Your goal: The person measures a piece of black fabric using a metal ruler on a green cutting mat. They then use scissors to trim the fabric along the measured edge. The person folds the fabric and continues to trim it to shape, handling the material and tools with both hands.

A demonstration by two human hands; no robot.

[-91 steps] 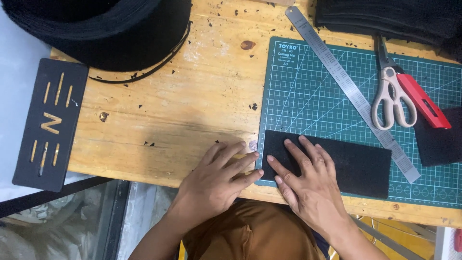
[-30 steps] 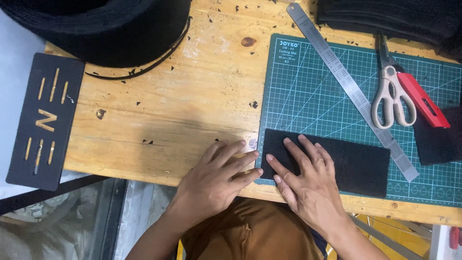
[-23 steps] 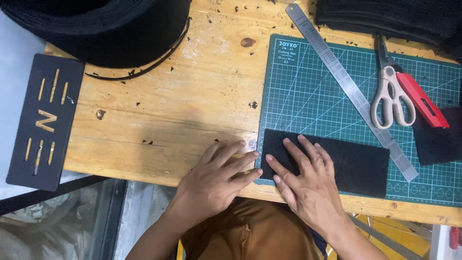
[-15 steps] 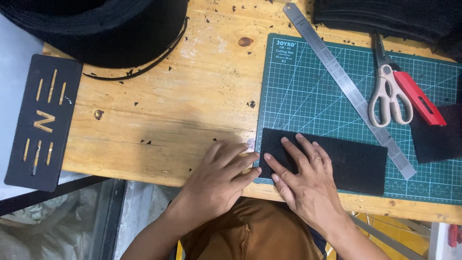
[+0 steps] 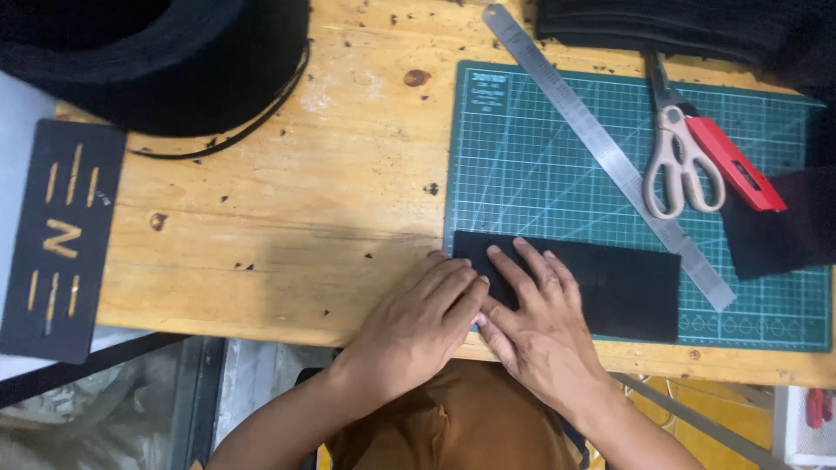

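Same pose as a moment earlier, scarcely any shift. Left hand [image 5: 416, 324] flat on the wooden table [image 5: 287, 226], fingers together, tips touching the near left corner of the black rectangular piece [image 5: 610, 287]. Right hand [image 5: 540, 326] pressing that piece, fingers spread, gripping nothing. Piece lying flat along the near edge of the green cutting mat [image 5: 557, 157], below the steel ruler [image 5: 601, 148] and scissors [image 5: 679, 157].

worktop [image 5: 287, 235]: pale wood planks, knotted, speckled with dark scraps, under and beyond the hands
floor [image 5: 148, 409]: grey, dim, down left of the hands
light: even, soft shadows
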